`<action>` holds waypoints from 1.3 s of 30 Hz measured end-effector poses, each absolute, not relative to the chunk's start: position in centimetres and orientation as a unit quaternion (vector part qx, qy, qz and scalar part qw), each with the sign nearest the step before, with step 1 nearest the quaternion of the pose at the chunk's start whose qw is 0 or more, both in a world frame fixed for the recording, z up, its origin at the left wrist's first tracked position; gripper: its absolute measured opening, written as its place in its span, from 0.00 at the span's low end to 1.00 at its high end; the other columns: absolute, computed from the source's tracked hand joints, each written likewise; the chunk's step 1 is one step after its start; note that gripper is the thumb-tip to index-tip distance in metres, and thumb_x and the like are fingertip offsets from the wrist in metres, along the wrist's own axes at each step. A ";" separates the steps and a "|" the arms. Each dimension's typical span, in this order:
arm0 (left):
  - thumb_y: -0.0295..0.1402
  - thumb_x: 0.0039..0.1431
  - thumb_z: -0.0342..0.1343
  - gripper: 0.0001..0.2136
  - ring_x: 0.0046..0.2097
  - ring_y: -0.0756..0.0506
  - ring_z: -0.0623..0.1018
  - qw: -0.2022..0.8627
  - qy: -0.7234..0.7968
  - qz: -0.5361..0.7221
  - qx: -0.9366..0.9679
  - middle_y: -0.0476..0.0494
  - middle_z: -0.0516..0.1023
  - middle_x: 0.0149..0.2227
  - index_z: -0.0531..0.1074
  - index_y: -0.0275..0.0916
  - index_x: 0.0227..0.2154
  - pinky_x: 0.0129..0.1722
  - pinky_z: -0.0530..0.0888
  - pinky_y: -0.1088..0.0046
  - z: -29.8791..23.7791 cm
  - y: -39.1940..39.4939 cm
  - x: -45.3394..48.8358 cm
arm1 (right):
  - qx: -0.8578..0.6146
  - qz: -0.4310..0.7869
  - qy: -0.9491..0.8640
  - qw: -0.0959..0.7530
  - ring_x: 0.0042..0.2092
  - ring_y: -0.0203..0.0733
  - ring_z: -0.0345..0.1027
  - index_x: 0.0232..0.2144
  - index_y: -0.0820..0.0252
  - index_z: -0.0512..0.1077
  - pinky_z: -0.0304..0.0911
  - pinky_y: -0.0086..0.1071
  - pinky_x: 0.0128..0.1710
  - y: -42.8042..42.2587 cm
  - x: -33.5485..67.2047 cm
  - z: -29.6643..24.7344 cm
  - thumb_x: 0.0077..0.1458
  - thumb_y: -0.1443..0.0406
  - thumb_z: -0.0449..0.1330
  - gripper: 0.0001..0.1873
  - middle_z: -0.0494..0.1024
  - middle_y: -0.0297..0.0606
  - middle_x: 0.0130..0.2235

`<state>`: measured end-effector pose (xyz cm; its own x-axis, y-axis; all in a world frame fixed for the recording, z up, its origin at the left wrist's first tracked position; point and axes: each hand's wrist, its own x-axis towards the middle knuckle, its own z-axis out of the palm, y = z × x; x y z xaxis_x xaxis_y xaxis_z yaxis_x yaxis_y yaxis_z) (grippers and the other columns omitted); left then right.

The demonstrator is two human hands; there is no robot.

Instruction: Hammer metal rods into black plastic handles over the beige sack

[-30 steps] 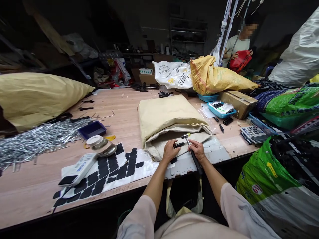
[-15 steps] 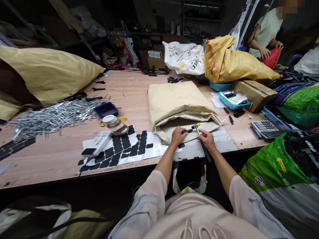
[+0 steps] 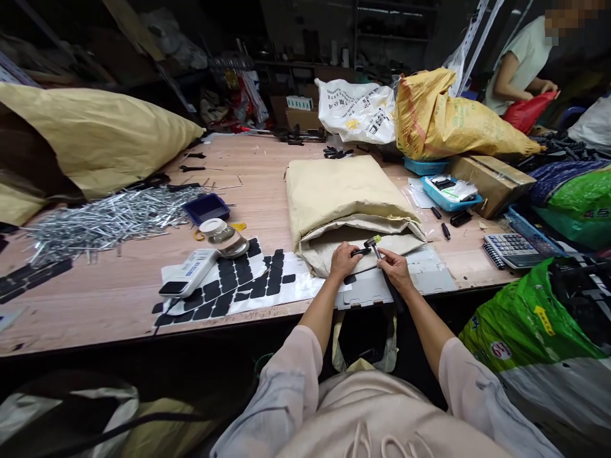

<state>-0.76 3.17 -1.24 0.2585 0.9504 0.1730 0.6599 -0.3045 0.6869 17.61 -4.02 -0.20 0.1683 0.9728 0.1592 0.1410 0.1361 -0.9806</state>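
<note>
My left hand (image 3: 342,261) rests at the mouth of a tan paper sack (image 3: 344,194) and pinches a small black part (image 3: 361,252). Beside it, my right hand (image 3: 394,269) is closed round the black handle of a small hammer (image 3: 379,254). The hammer's head sits just above the black part, close to the sack's opening. Both hands lie over a grey plastic sheet (image 3: 420,280) at the table's front edge.
A white sheet of black pads (image 3: 238,286) with a white device (image 3: 187,272) lies to the left, near a jar (image 3: 224,235), a blue tray (image 3: 206,208) and a heap of metal pins (image 3: 95,222). Right: calculator (image 3: 513,245), green bags (image 3: 525,331). Another person (image 3: 520,57) works behind.
The camera has tilted downward and shifted, so the table sits higher in view. My hands stay at the sack's mouth with the hammer and black part, hardly moved.
</note>
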 end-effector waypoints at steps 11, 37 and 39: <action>0.33 0.57 0.60 0.07 0.42 0.45 0.74 0.234 0.535 0.294 0.757 0.46 0.74 0.37 0.80 0.42 0.38 0.44 0.69 0.70 -1.1 3.4 -0.9 | -0.513 0.405 -0.515 0.554 0.25 0.34 0.63 0.49 0.65 0.79 0.61 0.29 0.29 -3.7 17.3 -0.7 0.48 0.61 0.64 0.25 0.72 0.29 0.22; 0.42 0.60 0.54 0.15 0.31 0.48 0.75 0.378 0.470 0.191 0.775 0.48 0.79 0.28 0.81 0.40 0.40 0.33 0.67 0.75 4.3 -6.0 -0.9 | -0.519 0.421 -0.423 0.612 0.21 0.32 0.59 0.51 0.66 0.77 0.57 0.28 0.22 -4.1 17.6 0.0 0.47 0.59 0.63 0.29 0.75 0.29 0.23; 0.38 0.62 0.52 0.14 0.35 0.47 0.77 0.305 0.547 0.205 0.752 0.44 0.80 0.32 0.81 0.39 0.41 0.37 0.69 0.73 5.0 -1.7 -0.2 | -0.519 0.422 -0.423 0.611 0.20 0.32 0.60 0.50 0.67 0.77 0.57 0.28 0.22 -4.0 17.6 0.0 0.47 0.59 0.63 0.28 0.75 0.30 0.22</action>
<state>-0.17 -1.73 5.01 0.3179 0.9478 -0.0240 0.6976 -0.2167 0.6829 17.63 -4.02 -0.02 0.2861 0.9550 0.0781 -0.0772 0.1042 -0.9916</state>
